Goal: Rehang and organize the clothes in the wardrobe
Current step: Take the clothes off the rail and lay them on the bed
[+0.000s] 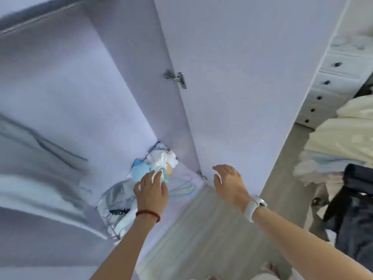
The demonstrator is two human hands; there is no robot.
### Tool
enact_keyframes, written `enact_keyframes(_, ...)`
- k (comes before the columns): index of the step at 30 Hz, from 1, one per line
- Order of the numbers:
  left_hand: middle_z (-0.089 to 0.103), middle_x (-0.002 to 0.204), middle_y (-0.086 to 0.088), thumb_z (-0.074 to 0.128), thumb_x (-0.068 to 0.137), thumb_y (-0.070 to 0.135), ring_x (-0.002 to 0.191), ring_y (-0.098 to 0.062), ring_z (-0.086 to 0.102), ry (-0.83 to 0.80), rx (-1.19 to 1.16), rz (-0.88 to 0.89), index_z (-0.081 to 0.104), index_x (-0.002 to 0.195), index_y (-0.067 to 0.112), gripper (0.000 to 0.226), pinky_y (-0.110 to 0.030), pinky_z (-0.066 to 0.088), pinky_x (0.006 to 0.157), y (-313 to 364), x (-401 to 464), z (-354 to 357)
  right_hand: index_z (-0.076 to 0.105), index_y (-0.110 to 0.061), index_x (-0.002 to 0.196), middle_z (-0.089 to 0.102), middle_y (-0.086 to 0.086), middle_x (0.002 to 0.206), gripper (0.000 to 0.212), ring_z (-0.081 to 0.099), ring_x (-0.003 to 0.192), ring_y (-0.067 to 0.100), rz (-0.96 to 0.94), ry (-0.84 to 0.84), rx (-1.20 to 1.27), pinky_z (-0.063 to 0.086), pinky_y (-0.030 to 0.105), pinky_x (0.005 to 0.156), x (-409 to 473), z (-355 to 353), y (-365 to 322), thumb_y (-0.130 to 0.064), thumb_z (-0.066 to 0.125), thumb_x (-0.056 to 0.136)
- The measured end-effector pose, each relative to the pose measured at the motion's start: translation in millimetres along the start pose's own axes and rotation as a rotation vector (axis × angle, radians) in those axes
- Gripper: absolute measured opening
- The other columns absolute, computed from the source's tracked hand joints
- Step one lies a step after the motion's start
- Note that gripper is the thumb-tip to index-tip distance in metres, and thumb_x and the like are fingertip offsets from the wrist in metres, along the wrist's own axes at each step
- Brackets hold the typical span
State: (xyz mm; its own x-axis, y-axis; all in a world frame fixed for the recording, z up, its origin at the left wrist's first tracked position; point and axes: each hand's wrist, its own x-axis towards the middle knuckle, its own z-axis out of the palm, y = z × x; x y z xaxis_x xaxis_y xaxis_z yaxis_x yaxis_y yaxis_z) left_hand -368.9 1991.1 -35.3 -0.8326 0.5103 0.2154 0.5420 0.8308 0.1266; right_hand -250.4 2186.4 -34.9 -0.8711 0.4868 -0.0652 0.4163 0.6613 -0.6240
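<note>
Head view looks down into an open white wardrobe (84, 102), its door (242, 98) swung wide at right. Crumpled clothes (161, 158) and pale blue hangers (181, 187) lie on its floor. Left hand (152, 194) reaches down over the hangers, fingers loosely spread, gripping nothing I can see; right hand (230, 183) hovers open beside the door.

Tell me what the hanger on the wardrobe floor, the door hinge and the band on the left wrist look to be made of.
Hanger: probably plastic or plastic-coated wire, given its thin, smooth, pale blue outline; blur leaves it open.
Door hinge: metal, with a shiny silver-grey finish that catches light.
Band on the left wrist: looks like dark red cord or small beads, thin and matte; too blurred to tell which.
</note>
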Motion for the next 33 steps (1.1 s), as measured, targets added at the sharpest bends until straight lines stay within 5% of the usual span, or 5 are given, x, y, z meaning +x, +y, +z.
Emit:
enact_keyframes(5,0.068,0.101,-0.013,0.035,0.076,0.03,0.092,-0.03,0.066,0.161,0.055,-0.285,0.068,0.097,0.011,0.044,-0.048,0.052,0.075,-108.3,-33.2,-52.4,0.055,-0.009,0.123,0.056,0.01,0.125,0.036,0.049,0.116,0.031,-0.297,-0.147,0.036,0.039,0.04,0.098,35.3,61.0,-110.2,-0.016,0.04,0.091)
enact_keyframes(13,0.061,0.11,-0.015,0.034,0.079,0.03,0.099,-0.033,0.058,0.497,0.229,-0.614,0.064,0.107,0.01,0.045,-0.054,0.044,0.082,-228.7,-50.6,-145.9,0.055,-0.004,0.122,0.058,0.013,0.12,0.032,0.054,0.112,0.027,-0.642,-0.336,0.157,0.037,0.028,0.096,75.1,134.8,-284.5,-0.005,0.044,0.092)
enact_keyframes(19,0.057,0.123,-0.017,0.033,0.076,0.029,0.123,-0.035,0.044,0.501,0.481,-0.807,0.062,0.112,0.012,0.049,-0.065,0.031,0.094,-302.2,-29.2,-202.2,0.054,-0.003,0.118,0.058,0.016,0.115,0.029,0.053,0.106,0.033,-0.857,-0.382,0.266,0.044,0.04,0.088,109.0,159.4,-422.5,-0.008,0.041,0.093)
enact_keyframes(27,0.049,0.135,-0.018,0.032,0.078,0.028,0.134,-0.028,0.024,0.466,0.619,-1.018,0.058,0.122,0.005,0.056,-0.037,-0.01,0.115,-353.6,-23.4,-213.4,0.019,-0.01,0.142,0.035,0.012,0.139,0.065,0.036,0.127,0.031,-0.838,-0.374,0.281,0.04,0.04,0.092,128.2,185.5,-548.3,-0.035,0.049,0.091)
enact_keyframes(33,0.048,0.137,-0.014,0.034,0.081,0.025,0.135,-0.024,0.022,0.463,0.61,-1.058,0.057,0.122,0.004,0.052,-0.034,-0.01,0.115,-358.7,-22.1,-213.5,0.038,0.0,0.125,0.056,0.021,0.118,0.031,0.055,0.104,0.04,-0.827,-0.351,0.18,0.038,0.035,0.072,145.2,206.1,-561.3,-0.014,0.036,0.096)
